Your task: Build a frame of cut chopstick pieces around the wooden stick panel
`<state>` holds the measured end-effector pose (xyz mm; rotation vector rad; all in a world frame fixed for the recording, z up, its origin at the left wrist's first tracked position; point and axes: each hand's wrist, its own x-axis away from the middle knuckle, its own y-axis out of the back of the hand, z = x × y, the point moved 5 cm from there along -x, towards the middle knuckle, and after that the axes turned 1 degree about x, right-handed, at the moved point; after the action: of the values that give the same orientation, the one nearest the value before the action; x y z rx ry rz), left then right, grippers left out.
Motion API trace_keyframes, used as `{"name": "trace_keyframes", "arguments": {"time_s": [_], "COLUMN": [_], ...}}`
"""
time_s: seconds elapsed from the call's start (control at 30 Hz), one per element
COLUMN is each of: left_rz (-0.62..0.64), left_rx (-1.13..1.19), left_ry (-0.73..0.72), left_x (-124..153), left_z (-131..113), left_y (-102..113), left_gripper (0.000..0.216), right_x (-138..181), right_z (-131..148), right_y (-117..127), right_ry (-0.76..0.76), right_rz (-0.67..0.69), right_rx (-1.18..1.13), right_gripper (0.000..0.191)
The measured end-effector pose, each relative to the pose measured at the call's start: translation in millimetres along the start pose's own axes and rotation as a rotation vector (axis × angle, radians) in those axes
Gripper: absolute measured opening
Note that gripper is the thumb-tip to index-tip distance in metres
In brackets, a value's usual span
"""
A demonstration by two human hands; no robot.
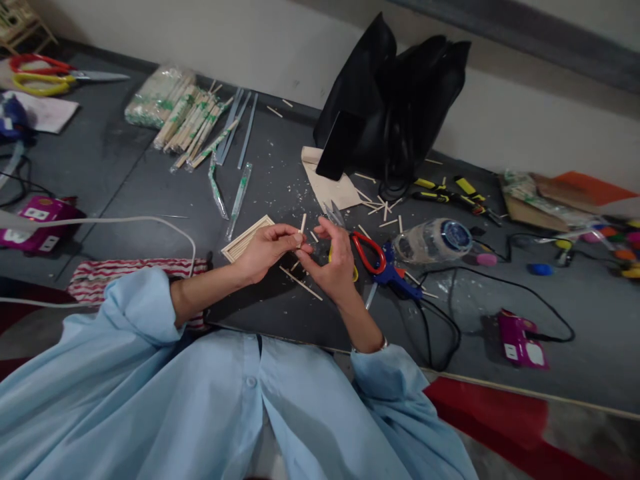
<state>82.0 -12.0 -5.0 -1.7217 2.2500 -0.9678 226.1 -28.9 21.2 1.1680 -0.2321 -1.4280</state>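
Note:
My left hand point(270, 250) is closed in a pinch on a short wooden stick point(303, 223), which points up from the fingertips. Close beside it, my right hand point(334, 260) has its fingers curved and apart, with the thumb near the left fingertips. Partly behind the left hand lies a small rectangular panel of wooden sticks point(249, 237). Scissors with a red handle point(369, 252) lie behind the right hand, which hides part of them. A long thin stick point(301, 283) rests on the table below the hands.
To the right are a blue glue gun point(397, 279), a plastic jar point(433, 241) and yellow-black pliers point(445, 195). Wrapped stick bundles point(193, 127) lie at the back left. A black bag point(395, 100) with a phone point(340, 145) stands against the wall. Cords cross both sides.

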Motion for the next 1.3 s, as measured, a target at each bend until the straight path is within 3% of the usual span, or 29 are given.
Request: {"name": "trace_keyframes", "arguments": {"time_s": [0.1, 0.23, 0.37, 0.47, 0.57, 0.73, 0.9, 1.17, 1.3], "left_rz": [-0.066, -0.111, -0.115, -0.108, -0.120, -0.131, -0.136, -0.111, -0.097], "left_rx": [-0.121, -0.289, -0.376, -0.409, -0.441, -0.552, -0.673, -1.031, -1.211], "left_ry": [-0.103, -0.244, -0.320, -0.349, -0.369, -0.429, -0.526, -0.861, -0.910], "left_x": [-2, -5, -6, -5, -3, -4, -3, 8, 9], "left_z": [-11, -27, -32, -34, -37, -44, -49, -56, -53], "left_y": [7, 17, 20, 19, 18, 20, 21, 10, 7], "left_gripper": [0.032, 0.028, 0.025, 0.024, 0.021, 0.017, 0.020, 0.018, 0.020], "right_x": [1, 13, 23, 21, 14, 2, 2, 4, 5], "right_z": [-18, -61, -88, -94, -86, -47, -15, -15, -12], "right_y": [11, 28, 21, 20, 27, 28, 13, 5, 3], "right_ry": [-0.032, -0.253, -0.333, -0.420, -0.461, -0.318, -0.157, -0.176, -0.177], "right_rz": [0.013, -0.021, 0.194, 0.237, 0.159, 0.089, 0.224, 0.284, 0.308], "right_rx": [0.136, 0.458, 0.437, 0.320, 0.174, -0.177, -0.181, -0.165, -0.177], "right_gripper": [0.055, 0.055, 0.056, 0.063, 0.067, 0.047, 0.044, 0.045, 0.044]}}
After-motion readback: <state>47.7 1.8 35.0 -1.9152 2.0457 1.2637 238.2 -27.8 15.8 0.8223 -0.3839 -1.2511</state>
